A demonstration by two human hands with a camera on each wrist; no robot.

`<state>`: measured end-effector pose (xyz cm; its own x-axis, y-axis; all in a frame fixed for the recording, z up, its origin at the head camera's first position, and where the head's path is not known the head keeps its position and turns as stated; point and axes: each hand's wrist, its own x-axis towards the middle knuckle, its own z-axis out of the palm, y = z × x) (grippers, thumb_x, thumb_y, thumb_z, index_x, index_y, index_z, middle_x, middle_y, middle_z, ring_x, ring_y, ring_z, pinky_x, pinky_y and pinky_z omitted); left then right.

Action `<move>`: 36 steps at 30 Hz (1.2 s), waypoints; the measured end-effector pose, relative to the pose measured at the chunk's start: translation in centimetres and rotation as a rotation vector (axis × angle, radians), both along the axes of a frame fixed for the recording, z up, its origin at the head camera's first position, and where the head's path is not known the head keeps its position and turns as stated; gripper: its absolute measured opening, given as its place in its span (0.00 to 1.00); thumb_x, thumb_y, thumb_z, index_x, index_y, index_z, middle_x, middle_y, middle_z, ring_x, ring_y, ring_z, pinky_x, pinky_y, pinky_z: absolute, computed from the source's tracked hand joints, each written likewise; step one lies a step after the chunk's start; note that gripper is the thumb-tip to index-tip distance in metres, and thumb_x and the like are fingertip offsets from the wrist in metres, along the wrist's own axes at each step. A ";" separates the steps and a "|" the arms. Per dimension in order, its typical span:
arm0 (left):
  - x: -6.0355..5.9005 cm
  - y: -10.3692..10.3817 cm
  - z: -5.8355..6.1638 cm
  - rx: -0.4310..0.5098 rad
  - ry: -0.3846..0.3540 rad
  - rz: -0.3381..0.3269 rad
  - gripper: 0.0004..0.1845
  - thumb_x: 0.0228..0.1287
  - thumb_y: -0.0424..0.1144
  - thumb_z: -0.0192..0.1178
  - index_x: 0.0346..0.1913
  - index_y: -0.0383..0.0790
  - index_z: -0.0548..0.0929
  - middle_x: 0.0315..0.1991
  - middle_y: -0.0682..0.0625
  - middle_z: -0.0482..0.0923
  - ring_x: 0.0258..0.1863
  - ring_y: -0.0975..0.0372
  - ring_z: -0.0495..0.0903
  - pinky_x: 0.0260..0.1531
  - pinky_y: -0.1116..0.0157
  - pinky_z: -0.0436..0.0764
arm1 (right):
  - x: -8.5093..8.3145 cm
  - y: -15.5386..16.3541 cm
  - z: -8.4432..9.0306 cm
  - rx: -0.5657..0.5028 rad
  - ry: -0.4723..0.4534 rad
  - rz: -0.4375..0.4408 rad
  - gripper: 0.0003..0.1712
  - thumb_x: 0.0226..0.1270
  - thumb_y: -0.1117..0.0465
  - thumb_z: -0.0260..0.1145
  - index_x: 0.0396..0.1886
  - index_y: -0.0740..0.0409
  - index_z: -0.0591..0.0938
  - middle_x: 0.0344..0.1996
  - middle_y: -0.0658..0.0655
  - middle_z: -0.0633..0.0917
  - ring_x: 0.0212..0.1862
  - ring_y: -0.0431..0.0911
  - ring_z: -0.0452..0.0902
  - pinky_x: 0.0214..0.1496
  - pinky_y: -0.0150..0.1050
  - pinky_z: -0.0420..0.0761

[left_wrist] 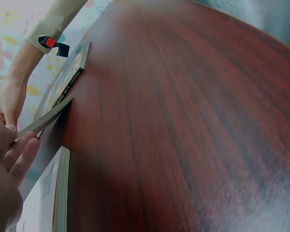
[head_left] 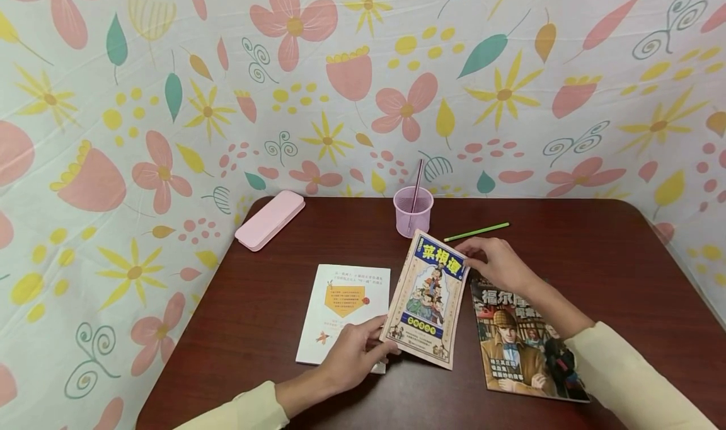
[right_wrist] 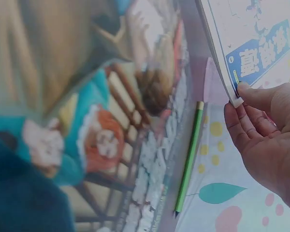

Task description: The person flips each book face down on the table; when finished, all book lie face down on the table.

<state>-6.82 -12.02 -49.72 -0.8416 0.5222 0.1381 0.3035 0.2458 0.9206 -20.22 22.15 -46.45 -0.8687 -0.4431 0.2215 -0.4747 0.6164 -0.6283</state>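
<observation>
Both hands pinch the comic booklet [head_left: 428, 297] above the table [head_left: 595, 260], left hand [head_left: 351, 354] at its 7 o'clock corner, right hand [head_left: 499, 263] at 1 o'clock; only the head view shows its cover, the left wrist view its thin edge.

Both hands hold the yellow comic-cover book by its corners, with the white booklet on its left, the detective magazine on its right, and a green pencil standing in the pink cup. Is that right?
Not quite: the green pencil lies flat on the table, right of the pink cup, which holds a purple stick instead. The head view shows it. The rest holds: left hand and right hand grip the yellow book, between the white booklet and the detective magazine.
</observation>
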 end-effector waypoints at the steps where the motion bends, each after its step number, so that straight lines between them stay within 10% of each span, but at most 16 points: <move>1: -0.1 -0.1 0.1 -0.001 0.001 0.001 0.22 0.78 0.34 0.63 0.71 0.42 0.78 0.43 0.48 0.92 0.38 0.59 0.92 0.36 0.67 0.89 | 0.0 0.1 0.1 -0.008 0.006 -0.001 0.15 0.70 0.75 0.71 0.53 0.61 0.89 0.48 0.60 0.90 0.50 0.57 0.85 0.51 0.57 0.85; 14: -1.3 -1.2 1.4 0.137 0.001 -0.023 0.22 0.82 0.34 0.57 0.74 0.36 0.77 0.49 0.37 0.90 0.46 0.41 0.90 0.40 0.56 0.91 | 0.1 0.8 3.0 -0.118 -0.027 -0.054 0.09 0.75 0.69 0.69 0.49 0.54 0.90 0.46 0.54 0.90 0.50 0.51 0.84 0.46 0.36 0.84; 25: -2.1 -1.8 2.5 0.149 0.234 0.065 0.18 0.81 0.29 0.56 0.68 0.34 0.82 0.50 0.41 0.90 0.46 0.48 0.91 0.47 0.60 0.89 | 0.6 0.8 4.8 -0.275 0.040 0.004 0.11 0.73 0.75 0.68 0.47 0.58 0.88 0.43 0.56 0.89 0.46 0.40 0.86 0.46 0.25 0.82; 36: -2.0 -2.3 3.3 0.156 0.368 0.112 0.19 0.80 0.26 0.57 0.68 0.34 0.83 0.50 0.43 0.91 0.46 0.55 0.92 0.50 0.60 0.88 | 0.9 1.3 5.1 -0.393 -0.175 -0.018 0.12 0.79 0.66 0.66 0.56 0.63 0.86 0.51 0.58 0.88 0.48 0.38 0.87 0.46 0.29 0.84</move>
<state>-8.84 -14.33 -46.39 -0.7716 0.3793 0.5107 0.5989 0.1626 0.7841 -19.31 23.50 -41.32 -0.9151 -0.3384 0.2194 -0.3315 0.3212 -0.8871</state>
